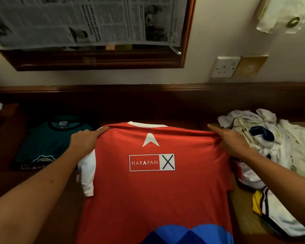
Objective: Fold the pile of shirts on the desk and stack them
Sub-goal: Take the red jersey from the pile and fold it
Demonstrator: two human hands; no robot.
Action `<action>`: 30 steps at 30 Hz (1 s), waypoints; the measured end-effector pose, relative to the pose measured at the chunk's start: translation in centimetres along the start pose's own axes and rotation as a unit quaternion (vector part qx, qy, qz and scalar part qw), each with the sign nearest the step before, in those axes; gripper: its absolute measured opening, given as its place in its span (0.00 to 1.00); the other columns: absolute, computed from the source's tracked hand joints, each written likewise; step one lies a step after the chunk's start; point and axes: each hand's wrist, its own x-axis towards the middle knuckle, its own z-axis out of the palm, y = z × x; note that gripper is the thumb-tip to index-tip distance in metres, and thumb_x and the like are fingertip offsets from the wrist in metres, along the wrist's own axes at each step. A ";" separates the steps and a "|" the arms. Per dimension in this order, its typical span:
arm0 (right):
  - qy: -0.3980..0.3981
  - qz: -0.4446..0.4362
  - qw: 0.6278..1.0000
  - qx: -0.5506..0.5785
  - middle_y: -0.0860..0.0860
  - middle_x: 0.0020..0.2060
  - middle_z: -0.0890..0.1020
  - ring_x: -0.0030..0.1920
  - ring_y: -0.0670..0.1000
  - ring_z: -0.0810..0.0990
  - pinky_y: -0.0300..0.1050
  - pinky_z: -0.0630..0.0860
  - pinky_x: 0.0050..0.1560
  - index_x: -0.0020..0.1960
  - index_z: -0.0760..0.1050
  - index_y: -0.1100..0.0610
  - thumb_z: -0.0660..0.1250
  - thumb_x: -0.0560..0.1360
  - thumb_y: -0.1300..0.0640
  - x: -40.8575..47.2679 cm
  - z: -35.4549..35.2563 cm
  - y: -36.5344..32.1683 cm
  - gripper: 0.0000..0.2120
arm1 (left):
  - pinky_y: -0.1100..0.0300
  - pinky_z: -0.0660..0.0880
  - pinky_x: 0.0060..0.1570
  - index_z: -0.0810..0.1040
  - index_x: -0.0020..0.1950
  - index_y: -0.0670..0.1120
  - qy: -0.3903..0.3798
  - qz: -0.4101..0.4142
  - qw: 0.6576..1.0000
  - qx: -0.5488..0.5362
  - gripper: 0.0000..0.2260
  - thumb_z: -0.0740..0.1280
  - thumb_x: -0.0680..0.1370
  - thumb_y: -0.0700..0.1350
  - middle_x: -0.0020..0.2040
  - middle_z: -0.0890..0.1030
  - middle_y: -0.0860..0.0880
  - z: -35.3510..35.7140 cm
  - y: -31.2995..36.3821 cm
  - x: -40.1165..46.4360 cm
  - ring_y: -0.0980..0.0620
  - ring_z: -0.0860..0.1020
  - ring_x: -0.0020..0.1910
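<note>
Left hand (84,141) and right hand (231,142) pinch the red shirt's (153,191) shoulders above the desk (243,208).

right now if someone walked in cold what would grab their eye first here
First, the red shirt spread in the middle of the desk, printed HARAPAN with a white arrowhead, gripped at its shoulders by the left hand and the right hand. Next, the crumpled pile of white shirts on the right, and the folded teal shirt lying flat on the left. Above, newspaper covers a wood-framed mirror.
</note>
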 end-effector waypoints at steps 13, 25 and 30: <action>-0.051 0.174 0.981 0.062 0.62 0.64 0.76 0.64 0.61 0.73 0.50 0.67 0.65 0.69 0.73 0.59 0.59 0.76 0.52 10.4 5.5 -2.2 0.24 | 0.49 0.74 0.57 0.64 0.75 0.59 -0.148 -0.029 0.978 -0.144 0.21 0.57 0.81 0.53 0.62 0.78 0.41 7.2 4.0 12.6 0.39 0.78 0.59; -0.063 0.027 0.998 0.005 0.56 0.63 0.75 0.61 0.62 0.74 0.59 0.71 0.56 0.63 0.75 0.51 0.54 0.74 0.42 13.1 14.7 -11.4 0.24 | 0.37 0.67 0.60 0.75 0.67 0.52 0.037 0.033 0.979 -0.198 0.23 0.55 0.77 0.59 0.67 0.74 0.42 11.5 13.8 10.6 0.39 0.72 0.66; -0.152 0.083 0.984 0.042 0.46 0.79 0.41 0.78 0.54 0.38 0.62 0.41 0.74 0.78 0.45 0.38 0.44 0.77 0.34 13.8 16.7 -11.8 0.30 | 0.31 0.49 0.69 0.59 0.77 0.60 -0.064 0.051 0.977 -0.197 0.30 0.43 0.77 0.67 0.79 0.56 0.47 13.0 13.3 11.5 0.44 0.54 0.78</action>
